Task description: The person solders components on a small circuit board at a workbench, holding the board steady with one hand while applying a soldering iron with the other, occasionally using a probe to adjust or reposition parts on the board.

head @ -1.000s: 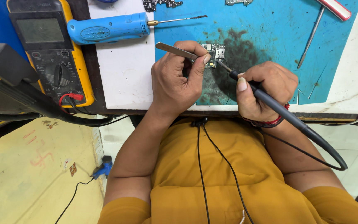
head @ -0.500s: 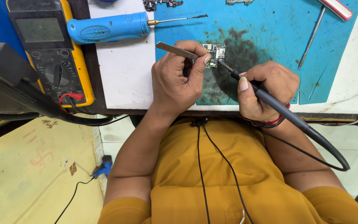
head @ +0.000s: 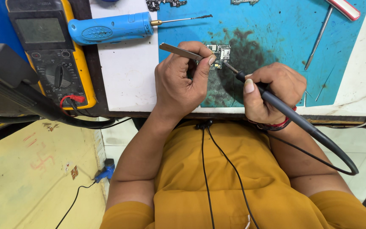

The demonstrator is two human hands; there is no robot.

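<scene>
**Hands steady over the small circuit board**

Nothing has shifted much since the earlier frames: both hands keep their places over the blue mat, with only a slight settling of the tool tips.

Nearest the camera, an orange shirt (head: 234, 186) fills the lower view, with thin black cords running down its front. On the floor at lower left lies a small blue plug (head: 106, 170) on a black lead.

At the table's (head: 128, 85) near edge, the left hand (head: 183, 82) is closed around metal tweezers (head: 181, 51), whose back end juts out to the left past the knuckles; its thumb and fingers curl over the tips, hiding them where they meet the board. The right hand (head: 272, 91) is clamped pen-fashion on a black soldering iron (head: 276, 104), its thick black cable looping off to the right. The iron's tip reaches up-left to touch the small circuit board (head: 219, 53), which lies on a dark scorched patch of the blue mat (head: 276, 38), just between the two hands.

To the left, a yellow-cased multimeter (head: 49, 55) rests on the table, a red plug in its socket, and a bulky black hose (head: 30, 101) crosses in front of it.

Farther back, a blue-handled screwdriver (head: 111, 29) lies across a white sheet, shaft pointing right. At the far right a red-handled tool (head: 344, 8) lies slantwise on the mat, and bits of other boards (head: 166, 4) sit at the top edge.
</scene>
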